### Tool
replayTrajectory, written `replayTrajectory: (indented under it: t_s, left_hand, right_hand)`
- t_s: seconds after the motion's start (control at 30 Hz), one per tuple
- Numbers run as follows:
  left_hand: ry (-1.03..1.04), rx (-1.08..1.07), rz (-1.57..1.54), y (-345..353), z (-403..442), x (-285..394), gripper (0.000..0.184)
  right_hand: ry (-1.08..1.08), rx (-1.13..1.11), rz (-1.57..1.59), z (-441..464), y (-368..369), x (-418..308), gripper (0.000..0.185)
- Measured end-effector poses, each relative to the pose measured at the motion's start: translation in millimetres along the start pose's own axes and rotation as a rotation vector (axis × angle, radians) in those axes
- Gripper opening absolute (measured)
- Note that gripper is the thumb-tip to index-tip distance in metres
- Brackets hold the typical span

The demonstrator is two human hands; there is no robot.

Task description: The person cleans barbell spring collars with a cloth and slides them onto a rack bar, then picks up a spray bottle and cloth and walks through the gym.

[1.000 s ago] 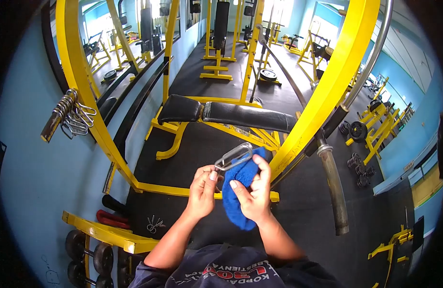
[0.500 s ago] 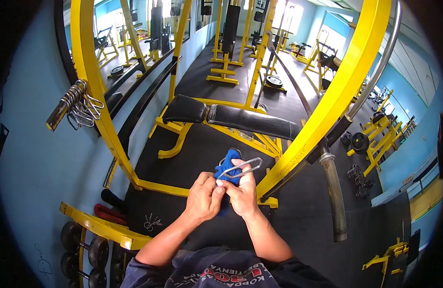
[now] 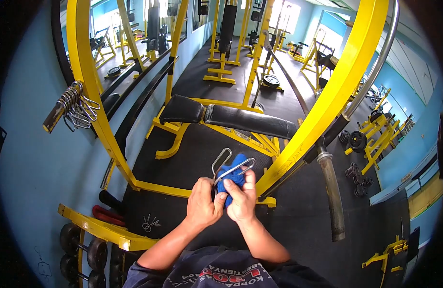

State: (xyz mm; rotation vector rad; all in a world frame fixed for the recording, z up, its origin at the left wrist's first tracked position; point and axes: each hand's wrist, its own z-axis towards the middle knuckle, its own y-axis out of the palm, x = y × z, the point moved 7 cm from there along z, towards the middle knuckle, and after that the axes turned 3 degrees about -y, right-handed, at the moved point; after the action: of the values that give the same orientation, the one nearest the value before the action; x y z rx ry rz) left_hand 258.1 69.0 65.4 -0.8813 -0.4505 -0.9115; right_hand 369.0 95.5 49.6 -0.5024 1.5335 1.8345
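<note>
A steel spring barbell collar [image 3: 235, 168] with two wire loops is held between my hands, low in front of my chest. My left hand [image 3: 201, 204] is closed on its coil end, which the fingers mostly hide. A blue cloth [image 3: 232, 179] is bunched in my right hand [image 3: 242, 199], whose thumb presses it against the collar's wire. One loop stands up above my left hand; the other slants over the cloth toward my right fingertips. Several more spring collars [image 3: 82, 109] hang on a peg at the left, and some lie on the floor [image 3: 148, 223].
A yellow rack [image 3: 94, 96] frames the view, with a black padded bench [image 3: 252, 120] beyond my hands. A barbell [image 3: 331, 197] crosses the right upright. Dumbbells [image 3: 97, 253] sit on a stand at lower left. A mirror lines the left wall; more machines stand behind.
The collar has turned in my hands, so both loops now show apart. My right hand and the cloth have shifted slightly down, with the thumb now over the cloth.
</note>
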Motion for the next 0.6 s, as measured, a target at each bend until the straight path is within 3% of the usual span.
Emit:
replayTrajectory:
  t_s: [0.13,0.27,0.37,0.47,0.53,0.6]
  left_hand:
    - [0.053,0.005,0.08,-6,1,2,0.032]
    - [0.064,-0.012,0.037,-18,2,5,0.03]
    - [-0.072,-0.08,-0.065,-12,-3,0,0.031]
    - [-0.041,-0.094,-0.004,-11,4,-4,0.031]
    - [-0.053,-0.179,0.011,-17,8,-8,0.033]
    - [-0.106,-0.331,0.099,-26,15,-13,0.033]
  right_hand:
    - [0.118,0.036,0.044,5,-7,5,0.038]
    - [0.001,0.071,-0.004,8,-26,-24,0.039]
    - [-0.153,0.12,-0.121,10,-34,-36,0.038]
    - [-0.122,0.08,-0.13,4,-28,-21,0.04]
    - [-0.112,0.039,-0.131,8,-42,-22,0.036]
    - [-0.008,-0.039,-0.337,10,-61,-28,0.03]
